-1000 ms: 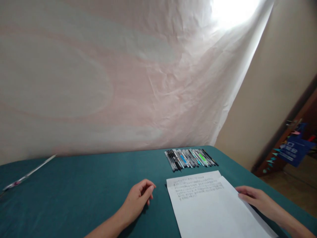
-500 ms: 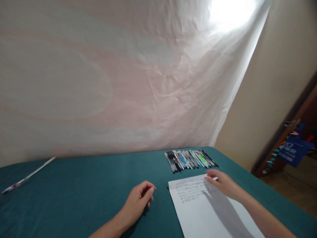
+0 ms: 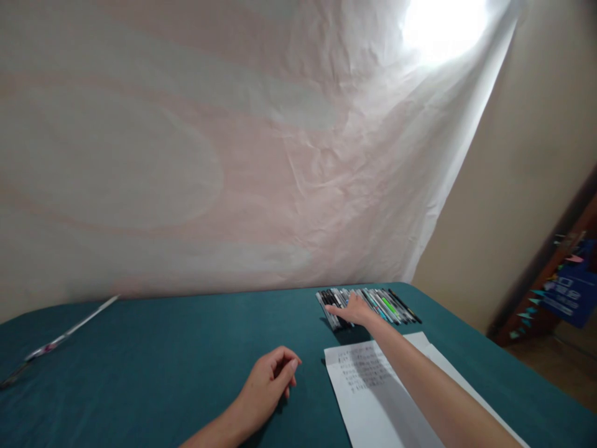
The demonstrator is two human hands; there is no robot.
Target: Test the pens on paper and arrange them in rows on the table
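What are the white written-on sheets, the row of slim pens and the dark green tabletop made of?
White written-on sheets: probably matte paper, thin and flat with dark writing. Row of slim, mixed-colour pens: likely smooth plastic, some barrels looking see-through. Dark green tabletop: perhaps dull cloth, showing little shine, but unsure.

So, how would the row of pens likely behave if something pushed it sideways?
The pens may be apt to roll, given their slim barrels. Since they lie side by side, a push near the right hand would probably shift neighbours too. Each looks likely stiff, being straight, and probably light, being thin.
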